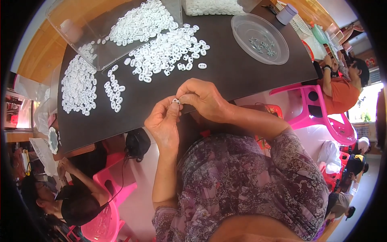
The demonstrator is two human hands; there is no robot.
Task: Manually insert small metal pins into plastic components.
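Note:
Just past the table's near edge, both of my hands meet at a small white plastic piece with two holes. My left hand pinches it between thumb and fingertips. My right hand is closed against the same piece from the right; whether its fingers hold anything more is too small to see. Beyond them spreads a loose heap of white oval two-hole pieces. A short double line of the same pieces lies to the left, beside a larger pile.
A clear plastic box on its side holds more white pieces. A round clear tray contains small greyish metal parts. A filled bag and a lilac cup stand at the back. Pink chairs and other people flank the dark table.

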